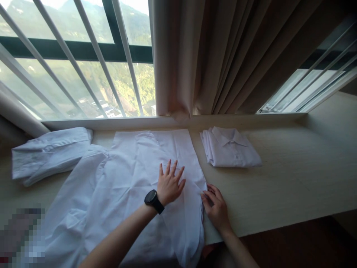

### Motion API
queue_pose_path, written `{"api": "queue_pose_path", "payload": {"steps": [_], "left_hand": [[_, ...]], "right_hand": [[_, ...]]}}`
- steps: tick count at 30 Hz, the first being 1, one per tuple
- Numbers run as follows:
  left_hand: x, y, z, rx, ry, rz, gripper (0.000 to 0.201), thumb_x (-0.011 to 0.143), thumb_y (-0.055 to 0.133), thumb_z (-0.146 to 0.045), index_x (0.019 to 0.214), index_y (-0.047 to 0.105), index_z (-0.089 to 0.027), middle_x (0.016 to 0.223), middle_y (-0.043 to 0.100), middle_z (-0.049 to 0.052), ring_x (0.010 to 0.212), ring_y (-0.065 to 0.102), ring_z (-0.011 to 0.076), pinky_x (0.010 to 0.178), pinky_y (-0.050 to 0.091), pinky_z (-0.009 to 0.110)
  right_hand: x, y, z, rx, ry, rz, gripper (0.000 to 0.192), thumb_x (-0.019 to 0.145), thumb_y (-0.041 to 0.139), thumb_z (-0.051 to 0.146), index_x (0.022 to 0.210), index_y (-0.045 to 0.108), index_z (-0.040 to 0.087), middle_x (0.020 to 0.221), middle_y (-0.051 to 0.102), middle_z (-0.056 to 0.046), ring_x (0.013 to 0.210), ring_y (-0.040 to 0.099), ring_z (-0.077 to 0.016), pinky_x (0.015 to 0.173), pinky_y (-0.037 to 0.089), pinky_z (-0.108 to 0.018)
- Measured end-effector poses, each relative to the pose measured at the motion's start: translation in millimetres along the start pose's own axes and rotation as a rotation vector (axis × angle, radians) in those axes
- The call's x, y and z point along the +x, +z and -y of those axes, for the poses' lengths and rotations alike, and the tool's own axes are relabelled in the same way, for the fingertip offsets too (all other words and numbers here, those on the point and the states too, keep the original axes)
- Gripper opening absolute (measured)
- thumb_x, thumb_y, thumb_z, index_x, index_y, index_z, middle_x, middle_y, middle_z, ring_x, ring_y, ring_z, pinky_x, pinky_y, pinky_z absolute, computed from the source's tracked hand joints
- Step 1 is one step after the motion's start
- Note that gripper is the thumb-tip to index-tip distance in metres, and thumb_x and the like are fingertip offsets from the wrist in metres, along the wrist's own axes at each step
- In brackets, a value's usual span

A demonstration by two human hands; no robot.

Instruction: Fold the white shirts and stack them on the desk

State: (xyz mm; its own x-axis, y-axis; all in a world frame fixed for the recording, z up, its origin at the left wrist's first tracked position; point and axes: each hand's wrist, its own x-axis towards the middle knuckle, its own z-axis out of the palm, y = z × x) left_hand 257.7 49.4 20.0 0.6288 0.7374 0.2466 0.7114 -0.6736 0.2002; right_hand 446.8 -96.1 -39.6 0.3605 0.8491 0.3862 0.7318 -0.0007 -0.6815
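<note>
I count two bare hands through the head camera. Nearest on the right is one dark brown floor area (301, 245), below the front edge of a pale wood-grain ledge (284, 186). One white cloth garment (134, 212) lies spread on the ledge, creased, running from the lower left up to a straight far edge.

The left hand (170, 184), with one round black watch (151, 198) on its wrist, lies on top of the garment. Its grip is fully open: palm down, five fingers spread, pressing on the cloth and clasping nothing. The right hand (216, 209) is at the garment's right edge; I record its thumb and fingertips closed together, pinching that edge.

Beyond the hands I note one folded white stack with a shirt collar on top (232, 149), to the right, apart from the garment. To the left is one white fabric bundle (52, 152); I cannot confirm whether it is a separate piece or part of the same garment.

Farthest back I log one brownish-grey pleated curtain (223, 56) between two barred windows, one at left (98, 56) and one at right (295, 85).
</note>
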Motion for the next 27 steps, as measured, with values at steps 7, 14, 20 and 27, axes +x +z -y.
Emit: {"api": "queue_pose_path", "payload": {"steps": [7,14,20,27], "left_hand": [[-45.8,18.3,-9.8,-0.025,-0.148,0.077,0.054,0.101,0.030,-0.052,0.151,0.040,-0.037,0.161,0.034,0.000,0.151,0.018,0.0338,0.119,0.007,0.066],[-26.6,7.3,8.7,0.050,-0.206,0.014,0.054,0.100,0.030,-0.050,0.150,0.042,-0.035,0.161,0.032,0.003,0.150,0.021,0.0352,0.118,0.013,0.065],[23.7,-2.8,97.5,0.115,-0.374,0.037,0.057,0.098,0.031,-0.053,0.153,0.037,-0.037,0.165,0.023,0.004,0.151,0.012,0.0399,0.115,0.007,0.071],[23.7,14.4,133.4,0.063,-0.415,0.129,0.056,0.099,0.026,-0.052,0.153,0.036,-0.039,0.165,0.023,0.001,0.152,0.014,0.0375,0.116,0.005,0.068]], "right_hand": [[-0.3,-1.8,-0.9,-0.011,-0.032,0.014,0.030,0.098,0.051,0.041,0.106,0.071,0.021,0.123,0.061,-0.012,0.116,0.058,-0.0258,0.102,0.049,-0.046],[-1.8,0.1,-2.4,-0.002,-0.043,0.011,0.028,0.098,0.051,0.039,0.094,0.071,0.020,0.120,0.060,-0.012,0.112,0.059,-0.0239,0.102,0.049,-0.042],[-1.2,1.1,-3.9,-0.033,-0.052,0.027,0.024,0.097,0.054,0.039,0.088,0.066,0.021,0.117,0.059,-0.011,0.111,0.057,-0.0236,0.100,0.048,-0.041],[-1.6,4.5,-9.0,-0.076,-0.050,0.008,0.025,0.095,0.054,0.042,0.087,0.062,0.020,0.110,0.061,-0.011,0.105,0.058,-0.0238,0.095,0.048,-0.040]]}}
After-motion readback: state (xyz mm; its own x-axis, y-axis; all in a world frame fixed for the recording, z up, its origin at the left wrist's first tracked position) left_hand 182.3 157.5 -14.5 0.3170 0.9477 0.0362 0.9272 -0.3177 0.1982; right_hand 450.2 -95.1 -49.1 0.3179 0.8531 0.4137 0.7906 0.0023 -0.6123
